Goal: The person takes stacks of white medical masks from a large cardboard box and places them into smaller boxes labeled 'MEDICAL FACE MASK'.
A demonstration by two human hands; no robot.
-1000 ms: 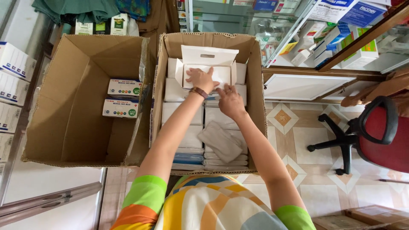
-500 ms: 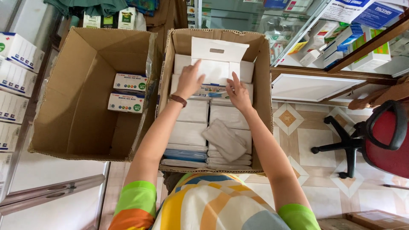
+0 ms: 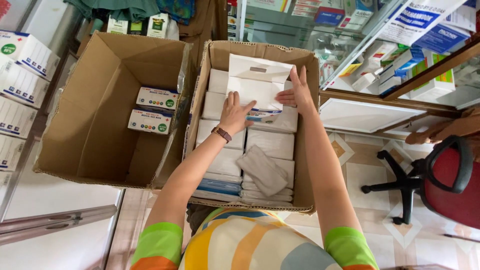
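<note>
- The left hand lies fingers-spread on the lower left part of a flat white paper packet at the far end of the right-hand brown cardboard box; the palm presses down and the hand grips nothing that I can see.
- The right hand is open too, fingers straight and pointing away, resting against the packet's right edge; whether the thumb hooks under the packet cannot be told.
- The white packet leans tilted against the box's far wall, its upper edge above the stacks below, so it looks not yet seated flat.
- The right-hand box is already well filled: rows of white paper-wrapped packs cover its floor in stacks, with a blue-edged pack showing at the near left corner.
- One loose grey-white packet lies askew on top of the near stacks, out of line with the rest.
- The left-hand open cardboard box is mostly bare: only two small white cartons with green and red marks lie side by side near its right wall, touching each other.
- Judged from this, the packing of the right box seems close to finished, with the top packet and the crooked one left to settle, while the left box has barely been started.
- Stacked white cartons stand at the far left, outside both boxes; a red office chair is well apart on the right.
</note>
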